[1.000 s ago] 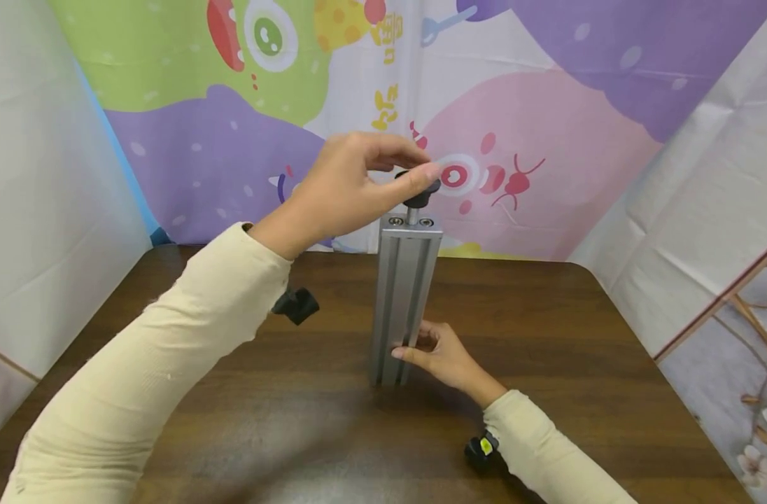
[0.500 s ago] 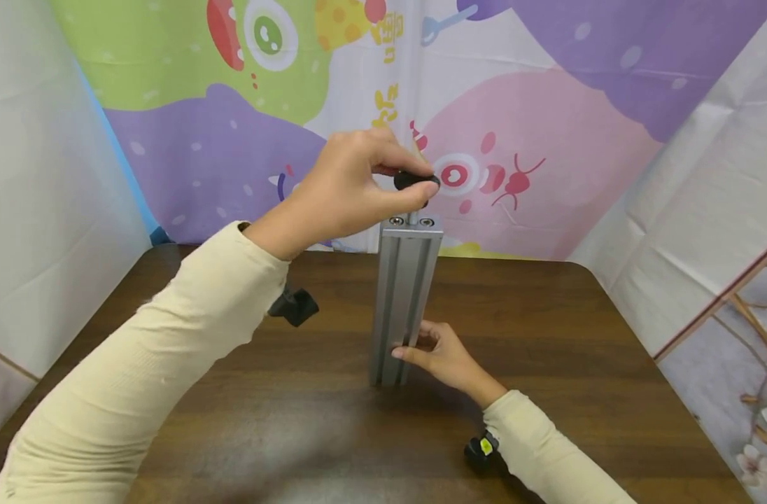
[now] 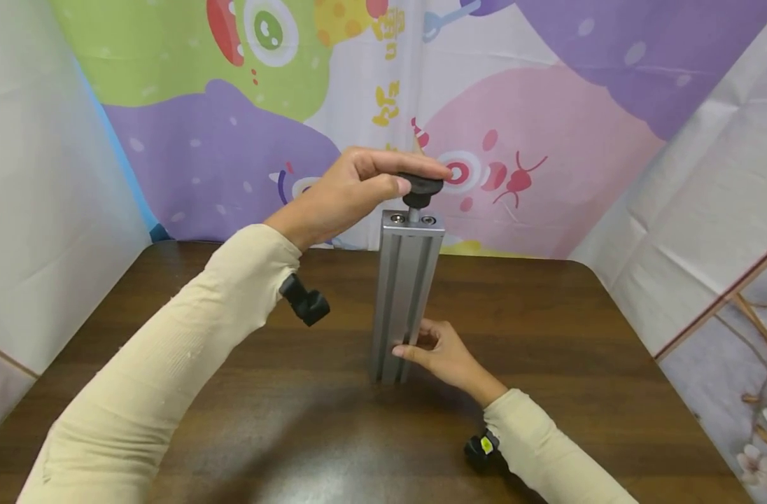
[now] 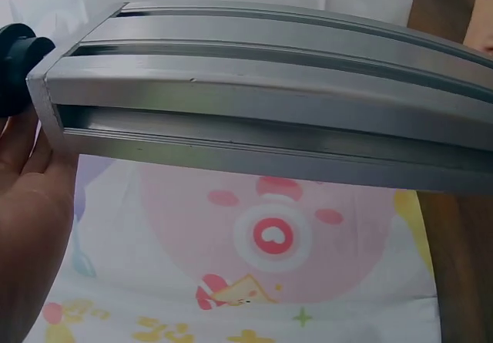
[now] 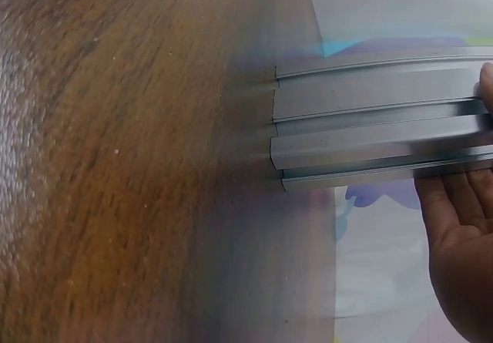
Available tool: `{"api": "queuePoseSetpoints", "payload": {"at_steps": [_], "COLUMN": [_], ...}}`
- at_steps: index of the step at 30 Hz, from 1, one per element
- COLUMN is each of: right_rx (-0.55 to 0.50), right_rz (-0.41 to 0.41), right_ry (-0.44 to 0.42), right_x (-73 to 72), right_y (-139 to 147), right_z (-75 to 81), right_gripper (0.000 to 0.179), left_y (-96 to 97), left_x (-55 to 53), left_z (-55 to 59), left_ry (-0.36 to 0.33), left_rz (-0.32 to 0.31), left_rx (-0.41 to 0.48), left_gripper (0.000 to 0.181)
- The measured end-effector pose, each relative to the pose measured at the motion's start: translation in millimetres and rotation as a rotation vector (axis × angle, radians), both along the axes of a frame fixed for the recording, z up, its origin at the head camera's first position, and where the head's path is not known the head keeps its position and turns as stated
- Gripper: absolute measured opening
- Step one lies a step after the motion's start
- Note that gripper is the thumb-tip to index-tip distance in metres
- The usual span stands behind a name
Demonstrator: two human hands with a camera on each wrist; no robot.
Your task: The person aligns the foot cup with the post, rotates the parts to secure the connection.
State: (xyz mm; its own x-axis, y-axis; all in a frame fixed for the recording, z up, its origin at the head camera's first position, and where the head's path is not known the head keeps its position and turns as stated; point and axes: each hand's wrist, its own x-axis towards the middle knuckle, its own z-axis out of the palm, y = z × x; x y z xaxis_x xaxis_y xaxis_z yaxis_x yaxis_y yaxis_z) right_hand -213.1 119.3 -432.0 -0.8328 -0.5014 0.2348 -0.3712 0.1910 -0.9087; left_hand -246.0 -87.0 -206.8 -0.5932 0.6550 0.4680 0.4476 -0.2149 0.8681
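Pinching the black knob (image 3: 426,186) between thumb and straightened fingers, the left hand (image 3: 352,192) is the nearer of the 2 to it; the knob sits just to that hand's right. Below it, joined by a rod (image 3: 413,214), the grey metal profile (image 3: 404,301) stands upright on the brown table (image 3: 283,406), long axis vertical. At its right, the right hand (image 3: 448,357) grips its lower part. No label shows on the profile; yellow lettering (image 3: 385,112) on the backdrop (image 3: 220,140) is unreadable.
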Motion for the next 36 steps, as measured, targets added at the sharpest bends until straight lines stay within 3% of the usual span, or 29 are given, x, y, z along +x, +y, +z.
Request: {"api": "queuePoseSetpoints", "payload": {"at_steps": [6, 9, 12, 15, 17, 19, 21, 23, 25, 28, 31, 34, 36], "right_rx": [0.010, 0.007, 0.002, -0.003, -0.010, -0.022, -0.038, -0.050, -0.058, -0.045, -0.024, -0.007, -0.001], "right_rz": [0.001, 0.007, 0.010, 0.006, 0.006, 0.007, 0.017, 0.021, 0.021, 0.009, -0.005, -0.015, -0.018], "right_ry": [-0.011, -0.007, 0.000, -0.003, -0.001, -0.003, 0.002, 0.001, 0.003, 0.005, -0.002, -0.006, -0.003], "right_x": [0.4, -0.4, -0.7, -0.3, -0.2, 0.1, 0.0, 0.1, 0.0, -0.1, -0.6, -0.5, -0.6], "right_y": [1, 1, 1, 1, 1, 0, 0, -1, -2, -1, 0, 0, 0], "right_z": [0.0, -1.6, -2.3, -1.2, -1.0, -0.5, -1.4, -2.1, -3.1, -3.0, -2.2, -0.3, 0.0], "right_gripper": [0.025, 0.024, 0.022, 0.021, 0.021, 0.021, 0.020, 0.020, 0.020, 0.020, 0.020, 0.021, 0.021], "left_y": [-2.7, -6.1, -5.4, 0.4, 5.9, 11.2, 15.0, 17.4, 17.3, 12.4, 3.6, -6.4, -11.3], "left_x": [1.0, 6.8, 17.5, 30.3, 38.0, 44.1, 48.6, 50.3, 49.7, 44.2, 34.3, 23.4, 16.7], "left_z": [5.5, 14.4, 24.9, 32.6, 34.8, 34.6, 33.6, 33.1, 35.3, 40.7, 45.0, 44.1, 41.5], "left_ry": [0.034, 0.085, 0.245, 0.545, 0.739, 0.880, 0.936, 0.944, 0.918, 0.818, 0.619, 0.345, 0.203], "left_rz": [-0.003, 0.052, 0.261, 0.535, 0.678, 0.760, 0.808, 0.828, 0.801, 0.686, 0.495, 0.269, 0.131], "left_rx": [-0.073, -0.139, -0.240, -0.396, -0.471, -0.516, -0.550, -0.580, -0.595, -0.599, -0.572, -0.467, -0.387], "left_gripper": [0.038, 0.036, 0.031, 0.032, 0.037, 0.041, 0.042, 0.041, 0.038, 0.033, 0.037, 0.046, 0.049]}}
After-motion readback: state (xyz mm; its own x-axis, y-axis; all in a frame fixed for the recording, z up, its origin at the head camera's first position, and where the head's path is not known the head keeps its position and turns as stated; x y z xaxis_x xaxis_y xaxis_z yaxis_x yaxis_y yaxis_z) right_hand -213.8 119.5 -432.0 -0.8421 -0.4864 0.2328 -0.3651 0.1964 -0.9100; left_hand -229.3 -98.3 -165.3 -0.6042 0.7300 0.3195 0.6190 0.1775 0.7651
